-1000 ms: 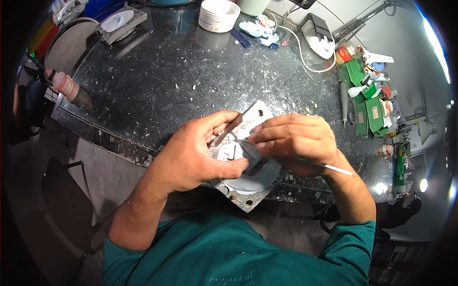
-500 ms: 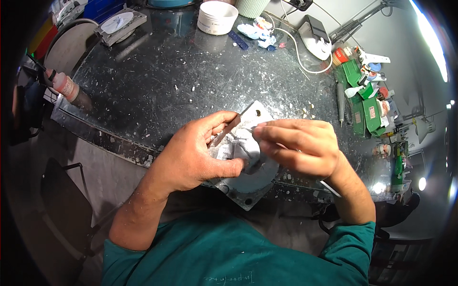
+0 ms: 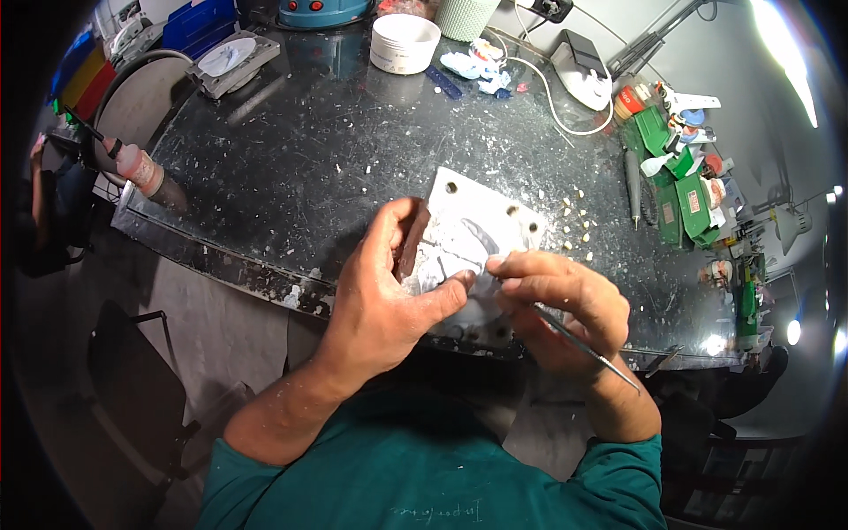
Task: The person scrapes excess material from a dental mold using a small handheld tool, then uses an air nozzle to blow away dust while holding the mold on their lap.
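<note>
A square grey metal flask half (image 3: pixel 477 234) with corner holes, filled with white plaster, sits tilted at the near edge of the black worktable (image 3: pixel 300 159). My left hand (image 3: pixel 389 291) grips its left side, thumb laid across the plaster. My right hand (image 3: pixel 556 305) holds a thin metal instrument (image 3: pixel 587 349); its long handle sticks out toward my right forearm, and its tip is hidden by my fingers where they rest on the plaster. Several small loose teeth (image 3: pixel 574 221) lie on the table just right of the flask.
Another flask half (image 3: pixel 231 60) lies at the far left, a white round tub (image 3: pixel 405 42) at the back. Green boxes and tools (image 3: pixel 676 185) crowd the right edge. A white device with a cable (image 3: pixel 583 75) stands back right; a pink-handled tool (image 3: pixel 132 163) lies at the left edge.
The flask has tipped up, showing more of its plaster face. My right hand has slid down to its lower right side, and my left thumb now lies across the plaster.
</note>
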Tool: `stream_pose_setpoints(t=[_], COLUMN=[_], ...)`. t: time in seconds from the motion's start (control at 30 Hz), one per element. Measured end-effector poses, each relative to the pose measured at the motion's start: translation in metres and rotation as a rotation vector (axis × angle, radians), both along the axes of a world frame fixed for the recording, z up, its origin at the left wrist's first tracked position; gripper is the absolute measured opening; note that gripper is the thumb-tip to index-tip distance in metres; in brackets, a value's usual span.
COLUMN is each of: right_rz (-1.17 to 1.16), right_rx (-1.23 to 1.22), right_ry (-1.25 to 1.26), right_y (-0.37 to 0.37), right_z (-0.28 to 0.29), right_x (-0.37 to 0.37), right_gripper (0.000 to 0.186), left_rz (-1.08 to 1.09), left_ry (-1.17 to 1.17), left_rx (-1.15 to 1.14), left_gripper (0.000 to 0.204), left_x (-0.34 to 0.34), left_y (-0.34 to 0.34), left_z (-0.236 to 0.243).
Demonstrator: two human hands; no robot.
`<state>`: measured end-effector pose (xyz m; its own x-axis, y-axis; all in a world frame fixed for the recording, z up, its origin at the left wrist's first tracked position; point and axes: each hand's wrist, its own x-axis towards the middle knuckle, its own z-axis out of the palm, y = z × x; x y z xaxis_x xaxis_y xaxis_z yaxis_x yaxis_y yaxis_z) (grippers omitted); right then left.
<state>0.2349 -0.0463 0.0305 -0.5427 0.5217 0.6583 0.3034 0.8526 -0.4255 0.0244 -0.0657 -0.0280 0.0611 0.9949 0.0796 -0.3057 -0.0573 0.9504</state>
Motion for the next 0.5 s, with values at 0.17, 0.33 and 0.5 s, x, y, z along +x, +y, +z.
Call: stream_pose_setpoints(t=[0.17,0.33,0.5], right_rz=[-0.024,-0.070,-0.067], right_rx=[-0.109,-0.173,-0.220], right_ry=[0.024,0.043,0.032], right_y=[-0.018,-0.026,-0.028], right_z=[-0.011,-0.015,-0.018], right_x=[-0.011,-0.023,-0.025], right_gripper=[0.030,0.028,0.026], left_rz=[-0.003,-0.088,-0.112], left_ry=[0.078,-0.126,-0.305], left_rx=[0.065,0.041,0.044], left_gripper=[0.091,0.100,0.103], left_x=[0.002,0.003,0.005], left_y=[-0.004,-0.013,-0.018], left_z=[-0.005,-0.002,-0.013])
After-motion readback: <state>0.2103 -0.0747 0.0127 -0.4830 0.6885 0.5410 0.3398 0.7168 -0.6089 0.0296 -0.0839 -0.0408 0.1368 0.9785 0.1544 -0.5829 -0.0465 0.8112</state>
